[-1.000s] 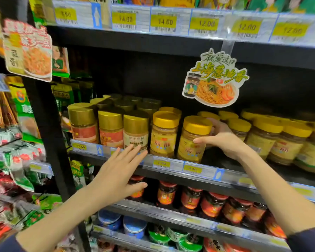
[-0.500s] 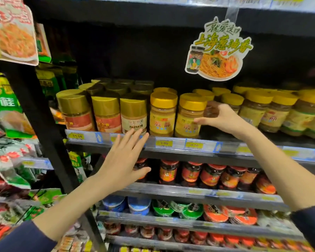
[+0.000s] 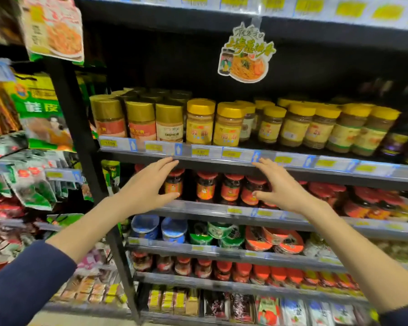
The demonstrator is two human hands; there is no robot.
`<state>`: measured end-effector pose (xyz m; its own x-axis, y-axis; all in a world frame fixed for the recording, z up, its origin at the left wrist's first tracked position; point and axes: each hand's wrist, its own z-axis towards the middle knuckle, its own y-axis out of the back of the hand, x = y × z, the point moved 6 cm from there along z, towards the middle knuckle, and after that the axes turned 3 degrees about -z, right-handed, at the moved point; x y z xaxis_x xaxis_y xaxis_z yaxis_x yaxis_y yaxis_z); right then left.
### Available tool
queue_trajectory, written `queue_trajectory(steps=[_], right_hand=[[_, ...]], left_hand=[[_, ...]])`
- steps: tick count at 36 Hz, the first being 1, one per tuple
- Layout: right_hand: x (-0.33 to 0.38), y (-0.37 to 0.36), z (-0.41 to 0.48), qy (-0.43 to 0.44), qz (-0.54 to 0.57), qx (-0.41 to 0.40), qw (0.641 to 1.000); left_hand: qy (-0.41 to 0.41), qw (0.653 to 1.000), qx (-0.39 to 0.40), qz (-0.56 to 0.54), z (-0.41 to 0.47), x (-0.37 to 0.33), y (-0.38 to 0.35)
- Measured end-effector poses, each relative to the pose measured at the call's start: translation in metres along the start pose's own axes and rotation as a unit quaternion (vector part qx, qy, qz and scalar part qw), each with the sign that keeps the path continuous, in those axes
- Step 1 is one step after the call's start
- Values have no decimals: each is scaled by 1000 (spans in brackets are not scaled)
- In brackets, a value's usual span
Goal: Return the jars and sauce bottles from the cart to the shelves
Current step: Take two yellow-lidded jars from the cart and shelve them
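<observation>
We see a dark shelf unit (image 3: 222, 163) filling the frame. Across the middle, its top tier bears gold-lid jars (image 3: 139, 118) at left and yellow-lid jars (image 3: 229, 124) to the right. The tier below bears red-lid jars (image 3: 229, 189). Lower still stand bowls (image 3: 172, 229), more red lids (image 3: 240, 270), then packets (image 3: 266, 309) at bottom.

a noodle-picture hanging sign (image 3: 245, 54) dangles from the top shelf edge. yellow price tags (image 3: 201, 152) line the shelf rails. green seasoning packets (image 3: 41, 109) fill the left rack under a noodle poster (image 3: 55, 31). blue-lidded tubs (image 3: 159, 228) sit beside red bowls (image 3: 275, 240).
</observation>
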<state>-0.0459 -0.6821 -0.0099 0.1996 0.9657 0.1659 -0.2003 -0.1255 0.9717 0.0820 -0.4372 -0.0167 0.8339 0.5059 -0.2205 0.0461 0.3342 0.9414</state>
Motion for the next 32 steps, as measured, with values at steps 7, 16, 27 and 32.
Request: queue_trajectory(steps=[7, 16, 27, 32], right_hand=[[19, -36, -68, 4, 4, 76, 997], [95, -49, -79, 79, -5, 121, 989], [291, -95, -17, 224, 6, 162, 961], [408, -129, 10, 286, 11, 199, 937]], left_hand=[[42, 997, 58, 36, -71, -22, -2], [128, 987, 86, 36, -164, 6, 16], [314, 943, 74, 85, -315, 127, 73], [395, 909, 71, 111, -402, 198, 105]])
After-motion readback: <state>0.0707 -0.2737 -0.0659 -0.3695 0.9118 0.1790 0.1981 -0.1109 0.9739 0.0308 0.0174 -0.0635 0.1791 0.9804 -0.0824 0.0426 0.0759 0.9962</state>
